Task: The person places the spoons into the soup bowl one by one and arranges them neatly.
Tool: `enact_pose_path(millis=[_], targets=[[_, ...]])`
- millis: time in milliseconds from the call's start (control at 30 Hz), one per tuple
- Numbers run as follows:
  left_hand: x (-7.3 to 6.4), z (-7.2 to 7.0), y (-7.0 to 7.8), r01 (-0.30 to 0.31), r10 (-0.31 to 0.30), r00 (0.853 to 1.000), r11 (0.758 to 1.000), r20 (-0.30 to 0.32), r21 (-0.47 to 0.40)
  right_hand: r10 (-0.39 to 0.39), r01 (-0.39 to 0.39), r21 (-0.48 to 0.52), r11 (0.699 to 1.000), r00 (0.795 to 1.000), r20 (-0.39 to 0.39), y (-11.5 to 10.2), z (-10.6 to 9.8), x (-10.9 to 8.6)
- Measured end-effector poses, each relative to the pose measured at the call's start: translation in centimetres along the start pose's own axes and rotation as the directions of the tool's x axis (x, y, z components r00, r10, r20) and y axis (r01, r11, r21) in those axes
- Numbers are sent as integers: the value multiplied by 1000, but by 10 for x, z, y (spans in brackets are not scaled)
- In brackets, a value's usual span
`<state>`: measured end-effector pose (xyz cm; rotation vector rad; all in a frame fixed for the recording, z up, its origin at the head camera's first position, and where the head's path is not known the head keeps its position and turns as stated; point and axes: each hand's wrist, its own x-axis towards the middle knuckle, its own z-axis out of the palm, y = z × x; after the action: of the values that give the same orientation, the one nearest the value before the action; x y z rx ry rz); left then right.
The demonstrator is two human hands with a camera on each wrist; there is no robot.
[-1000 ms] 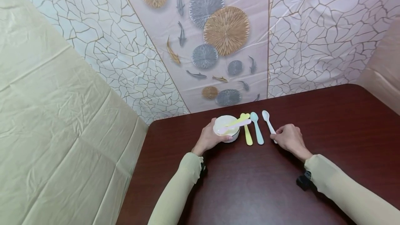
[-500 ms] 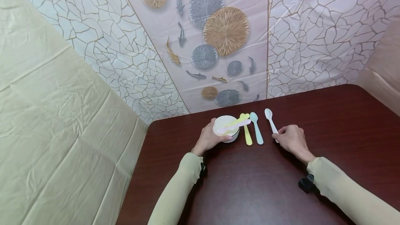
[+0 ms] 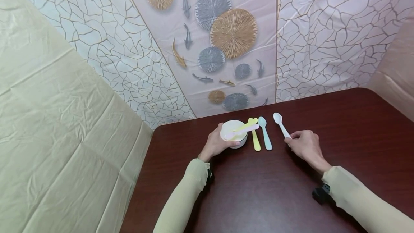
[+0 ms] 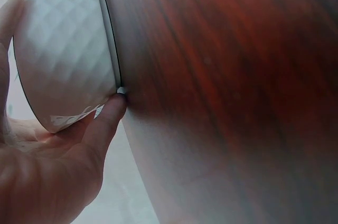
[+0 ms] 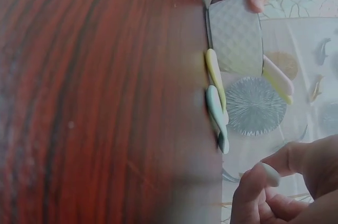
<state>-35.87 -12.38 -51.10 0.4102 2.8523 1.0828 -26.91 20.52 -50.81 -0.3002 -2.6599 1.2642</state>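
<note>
My left hand (image 3: 216,143) grips the side of a white bowl (image 3: 230,127), thumb on the near side and fingers round the left. The left wrist view shows the bowl's diamond-patterned wall (image 4: 66,49). A pink spoon (image 3: 250,128) and a yellow one (image 5: 280,87) lie in it, handles jutting over the right rim. On the table to its right lie a second yellow spoon (image 3: 256,142) and a light blue spoon (image 3: 266,136). Farther right, my right hand (image 3: 305,145) pinches a white spoon (image 3: 282,127) by its handle end, bowl end pointing away.
The dark red-brown wooden table (image 3: 258,190) carries everything. Its back edge runs close behind the bowl and spoons, against a patterned cloth (image 3: 233,46). A pale cloth (image 3: 74,125) hangs along the left side.
My right hand has moved a little to the right with the white spoon, whose handle end now slants farther right. The left hand and bowl stay put.
</note>
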Motion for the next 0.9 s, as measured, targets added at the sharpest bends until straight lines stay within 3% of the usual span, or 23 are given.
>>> enact_pose_path(millis=[900], targets=[[0,0,-1,-3,3,1000,1000,7,-11,-27,28,3,1000,987,-161,-10,-15,-13]])
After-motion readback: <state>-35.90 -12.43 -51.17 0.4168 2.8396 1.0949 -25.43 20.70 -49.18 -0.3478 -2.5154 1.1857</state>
